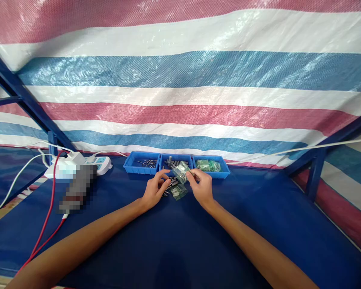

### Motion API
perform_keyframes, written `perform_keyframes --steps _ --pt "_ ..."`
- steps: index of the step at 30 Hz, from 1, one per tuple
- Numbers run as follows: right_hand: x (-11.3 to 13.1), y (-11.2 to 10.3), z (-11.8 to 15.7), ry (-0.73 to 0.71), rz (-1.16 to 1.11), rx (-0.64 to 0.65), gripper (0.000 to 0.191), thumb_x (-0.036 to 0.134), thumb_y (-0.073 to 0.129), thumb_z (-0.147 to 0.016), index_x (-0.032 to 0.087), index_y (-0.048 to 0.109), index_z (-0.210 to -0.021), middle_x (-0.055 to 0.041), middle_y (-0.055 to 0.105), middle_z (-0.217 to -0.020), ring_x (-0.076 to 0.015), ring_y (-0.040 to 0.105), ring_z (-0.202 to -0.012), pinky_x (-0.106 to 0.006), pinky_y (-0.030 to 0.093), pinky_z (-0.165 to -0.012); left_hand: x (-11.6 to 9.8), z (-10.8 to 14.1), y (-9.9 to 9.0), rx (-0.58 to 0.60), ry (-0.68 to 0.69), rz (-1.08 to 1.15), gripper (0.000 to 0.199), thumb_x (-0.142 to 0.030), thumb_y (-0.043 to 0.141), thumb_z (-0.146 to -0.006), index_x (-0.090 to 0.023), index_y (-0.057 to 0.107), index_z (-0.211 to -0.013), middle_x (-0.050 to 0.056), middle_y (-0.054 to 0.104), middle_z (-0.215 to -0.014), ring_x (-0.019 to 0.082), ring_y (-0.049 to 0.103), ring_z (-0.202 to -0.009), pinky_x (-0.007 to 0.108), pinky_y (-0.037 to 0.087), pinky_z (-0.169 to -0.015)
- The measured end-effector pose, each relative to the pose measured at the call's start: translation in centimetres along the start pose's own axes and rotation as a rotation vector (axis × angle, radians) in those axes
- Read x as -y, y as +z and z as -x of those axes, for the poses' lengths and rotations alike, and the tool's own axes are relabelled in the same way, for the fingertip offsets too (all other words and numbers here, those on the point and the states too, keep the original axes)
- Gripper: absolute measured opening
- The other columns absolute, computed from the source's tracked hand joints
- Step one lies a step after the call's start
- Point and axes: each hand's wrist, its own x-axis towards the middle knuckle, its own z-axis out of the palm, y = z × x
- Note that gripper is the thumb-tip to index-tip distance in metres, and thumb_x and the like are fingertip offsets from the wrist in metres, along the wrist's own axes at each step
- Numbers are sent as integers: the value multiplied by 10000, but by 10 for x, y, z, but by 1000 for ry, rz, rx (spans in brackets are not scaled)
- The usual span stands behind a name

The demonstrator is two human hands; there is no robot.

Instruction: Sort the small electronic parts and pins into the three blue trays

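Note:
My right hand (pixel 201 185) pinches the edge of a small clear plastic bag (pixel 181 173) between thumb and fingers. Small light-coloured contents show inside it, too small to name. My left hand (pixel 156 188) is just left of the bag, thumb and forefinger apart, with nothing visible held between them. Below and between the hands, a second small greenish clear bag (pixel 178 192) lies on the blue table. Several loose metal pins (pixel 172 182) lie beside it, partly hidden by the left fingers and the held bag.
Three blue bins stand behind my hands: the left bin (pixel 141 169) has thin dark pins, the middle bin (pixel 165 157) metal cylinders, the right bin (pixel 218 175) small bags. At left are a white power strip (pixel 104 165), a blurred dark object (pixel 80 188) and a red cable (pixel 52 200).

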Motion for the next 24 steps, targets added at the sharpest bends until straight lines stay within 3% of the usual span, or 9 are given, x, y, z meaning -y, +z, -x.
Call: perform_keyframes --steps 4,9,12,18,24 --pt "-11 -23 -25 95 241 21 320 331 501 -849 171 534 -574 35 440 -494 -110 408 -489 -234 301 -524 -1 1 1 8 -11 21 281 -319 454 -925 -202 464 -1181 -16 537 -771 49 419 -479 170 331 -474" --pt "-27 -50 -47 305 544 -13 266 350 503 -839 181 652 -697 -23 624 -616 -164 555 -606 -245 309 -553 -3 0 0 24 -28 23 223 -299 452 -926 -203 504 -1120 -18 540 -759 48 419 -485 169 315 -465" --pt "-34 -53 -50 379 660 74 276 365 495 -849 194 686 -747 -44 668 -678 -193 606 -687 -246 305 -545 -4 0 0 35 -28 13 211 -295 450 -927 -199 522 -1099 -14 549 -757 49 421 -482 170 318 -463" --pt "-36 -43 -44 307 854 244 335 375 463 -889 187 678 -714 -71 684 -715 -211 635 -739 -246 343 -567 -2 1 0 29 -37 -14 215 -305 454 -924 -186 548 -1077 2 582 -751 86 543 -567 175 398 -523" --pt "-18 -40 -39 201 981 219 242 330 473 -894 160 643 -865 -96 685 -794 -233 640 -713 -270 350 -571 -2 1 0 24 -45 -41 214 -297 459 -922 -183 563 -1070 5 611 -747 106 600 -620 183 445 -577"
